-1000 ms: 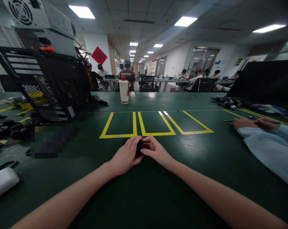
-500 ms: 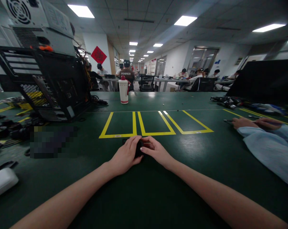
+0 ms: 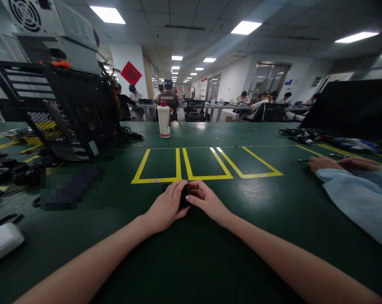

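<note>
A small black object (image 3: 183,200) sits on the green table (image 3: 191,261), just in front of the yellow tape outlines (image 3: 209,177). My left hand (image 3: 167,205) is wrapped over its left side, and the fingers hide much of it. On the right side, the fingers and thumb of my right hand (image 3: 206,200) are closed against the same object. The two hands nearly touch at the fingertips. What exactly the object is cannot be made out.
At the left stands an open black computer case (image 3: 79,114) with metal units on top, cables beside it. A white bottle (image 3: 164,121) stands beyond the tape. A white object (image 3: 5,242) lies far left. Another person's blue sleeves (image 3: 352,198) reach in at right, near a black panel (image 3: 352,105).
</note>
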Demonstrator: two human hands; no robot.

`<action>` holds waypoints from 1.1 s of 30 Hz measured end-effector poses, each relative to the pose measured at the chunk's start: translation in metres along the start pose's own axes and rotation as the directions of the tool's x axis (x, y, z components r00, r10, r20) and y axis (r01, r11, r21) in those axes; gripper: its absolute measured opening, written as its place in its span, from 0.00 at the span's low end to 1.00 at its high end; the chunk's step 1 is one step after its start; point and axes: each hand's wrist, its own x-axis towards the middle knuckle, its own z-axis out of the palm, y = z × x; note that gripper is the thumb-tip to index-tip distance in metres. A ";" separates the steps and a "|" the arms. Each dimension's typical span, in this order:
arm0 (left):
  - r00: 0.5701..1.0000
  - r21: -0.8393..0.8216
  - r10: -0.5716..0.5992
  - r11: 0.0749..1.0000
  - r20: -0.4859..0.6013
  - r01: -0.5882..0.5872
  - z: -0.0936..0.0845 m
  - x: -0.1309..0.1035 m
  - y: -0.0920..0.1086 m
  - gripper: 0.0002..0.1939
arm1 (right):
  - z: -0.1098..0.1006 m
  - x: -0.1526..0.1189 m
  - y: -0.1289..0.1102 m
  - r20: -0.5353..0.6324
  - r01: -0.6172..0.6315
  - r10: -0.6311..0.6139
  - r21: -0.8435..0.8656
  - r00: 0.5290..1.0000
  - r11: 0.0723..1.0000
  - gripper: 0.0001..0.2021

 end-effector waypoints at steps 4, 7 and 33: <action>1.000 -0.002 -0.006 1.000 -0.004 0.006 0.000 0.001 0.001 0.33 | -0.001 0.002 0.002 0.024 -0.003 0.002 0.028 1.000 1.000 0.15; 1.000 -0.004 -0.014 1.000 0.002 0.014 0.001 0.000 0.000 0.33 | -0.001 0.002 0.003 0.047 0.033 -0.036 0.049 0.998 0.998 0.15; 1.000 0.001 0.002 1.000 -0.004 -0.002 0.003 -0.001 -0.003 0.34 | 0.000 0.001 0.001 0.047 0.044 -0.048 0.069 0.998 0.997 0.10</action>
